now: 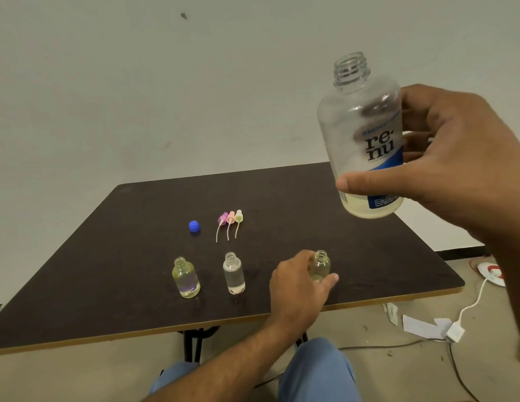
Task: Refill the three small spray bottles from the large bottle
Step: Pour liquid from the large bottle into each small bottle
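- Progress, my read: about two thirds done. Left bottle [185, 281] and middle bottle [234, 274] each hold liquid most of the way up, so they look refilled. Right bottle [319, 266] seems to hold only a little at the bottom, though the hand hides part of it.
- Left to do: fill the right bottle, then probably refit the three spray heads [230, 223] and the blue cap [194, 226].
- All three small bottles stand upright and uncapped in a row near the front edge of the worktop [108, 271], well apart from each other.
- Spray heads lie side by side behind the row, purple, pink and pale yellow, dip tubes pointing toward the person. Blue cap sits just left of them.
- Left hand [299, 281] grips the right bottle, fingers [306, 256] and thumb curled around its body, steadying it on the worktop.
- Right hand [456, 158] holds the large bottle [363, 134] in the air, above and right of the row, thumb across the front and fingers wrapped behind.
- Large bottle: clear plastic, "renu" label with a blue band, open threaded neck, roughly upright with a slight tilt. Only a shallow pale yellowish layer remains at the bottom. No pour in progress.
- Risk: narrow necks, no funnel visible, spills likely. The remainder may run short for a full third fill.
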